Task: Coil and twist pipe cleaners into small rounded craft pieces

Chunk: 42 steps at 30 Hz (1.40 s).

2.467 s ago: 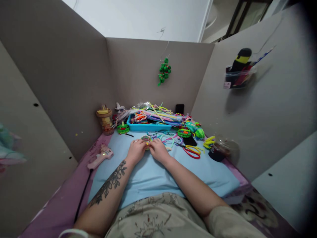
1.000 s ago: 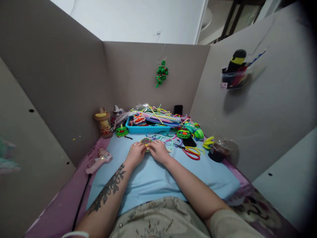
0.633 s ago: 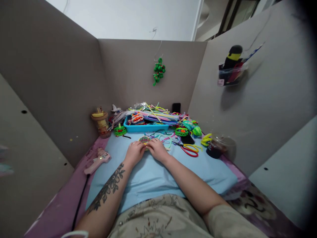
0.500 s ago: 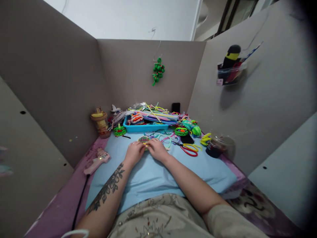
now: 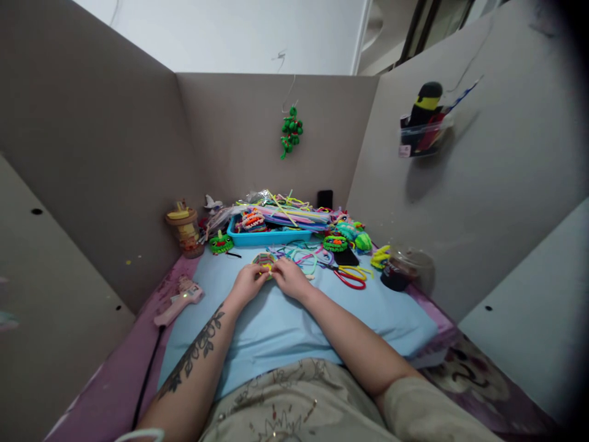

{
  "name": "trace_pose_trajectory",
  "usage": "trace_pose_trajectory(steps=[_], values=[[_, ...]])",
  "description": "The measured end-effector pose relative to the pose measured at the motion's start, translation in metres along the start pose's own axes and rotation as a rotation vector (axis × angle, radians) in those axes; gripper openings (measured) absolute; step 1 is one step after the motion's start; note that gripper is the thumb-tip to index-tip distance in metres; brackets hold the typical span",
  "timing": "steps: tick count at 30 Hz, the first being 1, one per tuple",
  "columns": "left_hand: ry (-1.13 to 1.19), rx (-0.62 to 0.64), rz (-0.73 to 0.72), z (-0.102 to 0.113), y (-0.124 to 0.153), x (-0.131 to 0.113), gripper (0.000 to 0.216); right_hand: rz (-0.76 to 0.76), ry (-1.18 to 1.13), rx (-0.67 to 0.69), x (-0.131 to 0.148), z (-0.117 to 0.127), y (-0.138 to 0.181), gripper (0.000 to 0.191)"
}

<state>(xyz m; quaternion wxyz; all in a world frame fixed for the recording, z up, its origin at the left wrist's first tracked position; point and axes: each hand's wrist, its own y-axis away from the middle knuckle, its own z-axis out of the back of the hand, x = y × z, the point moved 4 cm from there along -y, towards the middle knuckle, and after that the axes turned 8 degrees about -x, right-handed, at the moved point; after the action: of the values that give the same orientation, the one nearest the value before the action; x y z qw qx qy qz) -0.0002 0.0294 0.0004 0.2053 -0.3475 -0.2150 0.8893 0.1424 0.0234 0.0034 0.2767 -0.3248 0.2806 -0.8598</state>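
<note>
Between my two hands is a small round piece made of multicoloured pipe cleaners (image 5: 264,259), with yellow showing near its lower edge. My left hand (image 5: 248,283) pinches it from the left, and my right hand (image 5: 291,279) pinches it from the right; the fingertips nearly meet at its near edge. Fingers cover part of the piece. Just beyond and to the right lie loose pastel pipe cleaners (image 5: 306,253) on the blue cloth (image 5: 280,331). Scissors with red and yellow handles (image 5: 352,281) rest right of my right hand.
A blue tray (image 5: 271,237) heaped with pipe cleaners stands at the back. The pink glue gun (image 5: 179,304) lies at left, its black cord running toward me. At right is a dark lidded cup (image 5: 396,273); at back left, another cup (image 5: 184,228). Grey panels surround the table.
My left hand has shifted slightly left and down, and more of the round piece now shows between the hands. The whole view has moved a little.
</note>
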Motion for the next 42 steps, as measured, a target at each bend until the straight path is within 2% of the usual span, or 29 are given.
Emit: trace_pose_trajectory(steps=[8,11,19,28,37,42], values=[[0.076,0.034,0.145,0.001,-0.001,0.0,0.019,-0.009,-0.007,0.009,0.002,-0.001,0.0,0.008],[0.062,0.025,0.154,0.002,-0.001,0.001,0.019,-0.006,0.001,0.004,0.003,0.0,0.0,0.008],[-0.025,-0.029,-0.041,0.005,0.001,-0.007,0.015,-0.039,-0.025,-0.027,0.001,0.002,0.0,0.004],[-0.147,-0.034,-0.092,0.003,0.002,-0.01,0.015,-0.079,-0.002,0.001,-0.001,-0.002,0.001,0.006],[-0.174,-0.069,-0.149,0.002,0.003,-0.012,0.013,-0.007,0.052,-0.01,0.006,0.0,0.0,0.007],[-0.181,-0.092,-0.191,0.004,0.003,-0.015,0.012,0.126,0.124,-0.038,0.014,0.005,-0.001,0.01]])
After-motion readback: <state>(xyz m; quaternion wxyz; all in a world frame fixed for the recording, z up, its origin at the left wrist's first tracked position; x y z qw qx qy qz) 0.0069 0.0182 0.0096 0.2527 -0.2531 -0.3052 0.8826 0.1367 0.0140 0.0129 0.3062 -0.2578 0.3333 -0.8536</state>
